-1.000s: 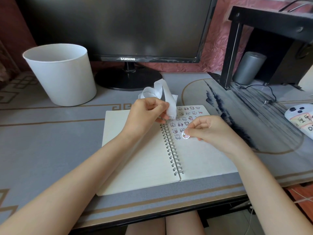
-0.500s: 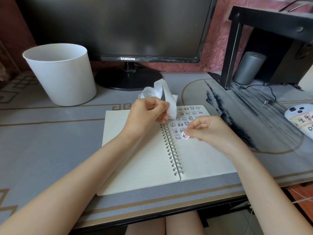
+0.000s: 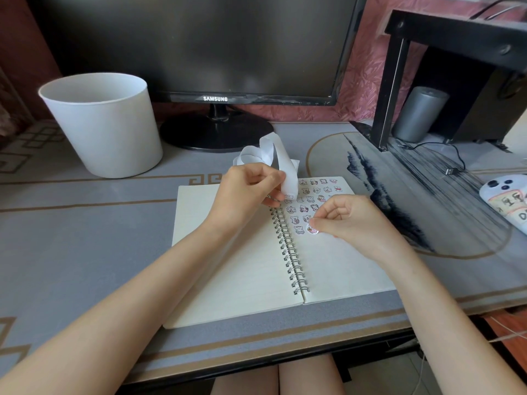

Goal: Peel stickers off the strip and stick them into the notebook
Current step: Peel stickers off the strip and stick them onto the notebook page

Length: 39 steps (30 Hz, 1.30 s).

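A spiral-bound notebook [image 3: 242, 266] with matte cream pages and a wire coil [image 3: 288, 246] lies open on the grey patterned worktop [image 3: 85, 223]. Rows of small cartoon stickers [image 3: 313, 195] fill the far part of its right page. A smooth white tapered bucket [image 3: 105, 124] stands far left, its bottom out of sight. The left hand [image 3: 245, 195] has its grip clamped on a glossy white curling strip [image 3: 273, 155] above the coil. The right hand [image 3: 350, 220], fingers curled, pinches a round sticker [image 3: 312, 230] against the right page.
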Available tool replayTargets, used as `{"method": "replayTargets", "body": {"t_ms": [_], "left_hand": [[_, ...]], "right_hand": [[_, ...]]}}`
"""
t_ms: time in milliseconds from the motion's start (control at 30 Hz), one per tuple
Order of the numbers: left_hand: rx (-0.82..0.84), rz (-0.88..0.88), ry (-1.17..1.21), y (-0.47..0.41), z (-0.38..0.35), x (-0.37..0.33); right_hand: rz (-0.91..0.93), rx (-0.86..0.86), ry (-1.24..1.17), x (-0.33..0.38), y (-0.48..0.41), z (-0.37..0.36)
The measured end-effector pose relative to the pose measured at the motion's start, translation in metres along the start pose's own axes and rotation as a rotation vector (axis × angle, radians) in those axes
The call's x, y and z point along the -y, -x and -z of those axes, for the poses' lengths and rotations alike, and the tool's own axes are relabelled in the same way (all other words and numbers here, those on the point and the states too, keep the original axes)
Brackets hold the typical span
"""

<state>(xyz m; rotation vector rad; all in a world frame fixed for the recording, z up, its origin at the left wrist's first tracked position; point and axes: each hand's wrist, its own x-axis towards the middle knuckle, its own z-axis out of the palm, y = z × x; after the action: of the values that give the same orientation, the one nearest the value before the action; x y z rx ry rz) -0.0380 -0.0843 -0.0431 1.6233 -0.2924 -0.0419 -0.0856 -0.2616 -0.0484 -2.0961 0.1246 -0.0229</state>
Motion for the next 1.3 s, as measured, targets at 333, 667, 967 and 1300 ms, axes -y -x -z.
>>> {"method": "replayTargets", "body": {"t_ms": [333, 667, 967, 1300], "left_hand": [[-0.001, 0.010, 0.011, -0.001, 0.000, 0.001], [-0.002, 0.013, 0.014, -0.002, 0.001, 0.000], [-0.007, 0.012, 0.009, -0.002, 0.000, 0.001], [-0.001, 0.006, 0.020, -0.002, 0.001, 0.001]], "right_hand": [[0.031, -0.045, 0.021, -0.008, 0.000, 0.000], [0.043, -0.060, -0.019, -0.011, -0.005, -0.001], [0.071, -0.069, 0.027, -0.015, -0.006, 0.000], [0.038, 0.060, -0.001, -0.011, -0.003, 0.007]]}}
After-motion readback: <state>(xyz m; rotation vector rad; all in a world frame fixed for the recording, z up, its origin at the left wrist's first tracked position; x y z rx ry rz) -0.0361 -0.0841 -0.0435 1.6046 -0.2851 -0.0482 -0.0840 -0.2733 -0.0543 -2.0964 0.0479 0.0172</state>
